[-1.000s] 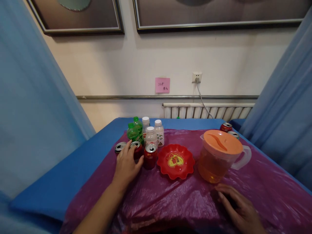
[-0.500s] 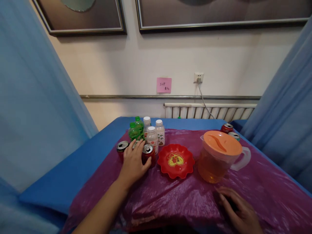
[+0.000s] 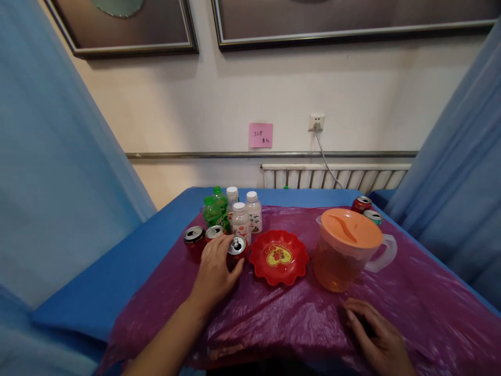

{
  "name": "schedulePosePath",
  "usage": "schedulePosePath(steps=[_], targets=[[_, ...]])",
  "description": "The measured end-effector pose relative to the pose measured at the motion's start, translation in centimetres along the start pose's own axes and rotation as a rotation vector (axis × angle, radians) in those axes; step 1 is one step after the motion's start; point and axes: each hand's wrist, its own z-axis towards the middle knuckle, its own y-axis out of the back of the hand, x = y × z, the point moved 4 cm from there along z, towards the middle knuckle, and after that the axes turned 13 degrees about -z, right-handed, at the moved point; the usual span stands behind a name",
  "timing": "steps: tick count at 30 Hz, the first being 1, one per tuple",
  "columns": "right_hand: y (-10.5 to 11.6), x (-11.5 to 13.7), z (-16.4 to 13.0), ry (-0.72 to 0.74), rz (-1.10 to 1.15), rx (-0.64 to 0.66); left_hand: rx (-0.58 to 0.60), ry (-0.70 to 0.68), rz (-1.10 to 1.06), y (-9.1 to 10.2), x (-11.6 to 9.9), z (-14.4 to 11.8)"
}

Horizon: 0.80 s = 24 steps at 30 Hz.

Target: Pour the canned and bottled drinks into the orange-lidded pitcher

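My left hand (image 3: 216,269) is closed around an opened red drink can (image 3: 238,246), fingers on its far left side and thumb on its near right side. The can stands upright on the purple plastic sheet (image 3: 274,318). Left of that hand are two more opened cans, a dark red one (image 3: 194,239) and one with a silver top (image 3: 215,232), partly hidden by the fingers. My right hand (image 3: 378,337) rests on the sheet with curled fingers, thumb close to the fingertips, and nothing visible in it. It lies just in front of a clear pitcher (image 3: 336,263) with an orange lid.
A red scalloped plate (image 3: 279,274) lies between the hands. Behind the cans stand green bottles (image 3: 212,214) and white-capped clear bottles (image 3: 254,213). A red can (image 3: 360,203) and a green-and-silver can (image 3: 372,216) stand behind the pitcher. Blue curtains (image 3: 457,146) hang at both sides.
My left hand has drawn back from over the middle can and closed on the red can at the right. My right hand stays resting by the pitcher. The view has shifted slightly.
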Motion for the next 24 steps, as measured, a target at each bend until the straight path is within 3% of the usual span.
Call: schedulePosePath(steps=[5, 9, 14, 17, 19, 24], targets=[[1.7, 2.0, 1.2, 0.109, -0.063, -0.025, -0.089, -0.007, -0.186, 1.5, -3.1, -0.4], [2.0, 6.0, 3.2, 0.187, -0.036, 0.059, 0.012, -0.051, -0.354, 0.5, -6.8, -0.6], [-2.0, 9.7, 6.3, 0.014, 0.123, 0.246, 0.106, -0.075, -0.492, -2.0, -9.7, -0.6], [-4.5, 10.2, 7.9, -0.087, 0.239, 0.222, 0.139, -0.052, -0.559, -2.8, -10.2, -0.5], [-5.6, 10.4, 8.6, -0.080, 0.304, 0.220, 0.166, -0.045, -0.608, -2.8, -10.3, -0.4], [-6.1, 10.1, 8.8, -0.053, 0.288, 0.212, 0.173, 0.070, -0.773, -2.2, -9.7, 0.1]])
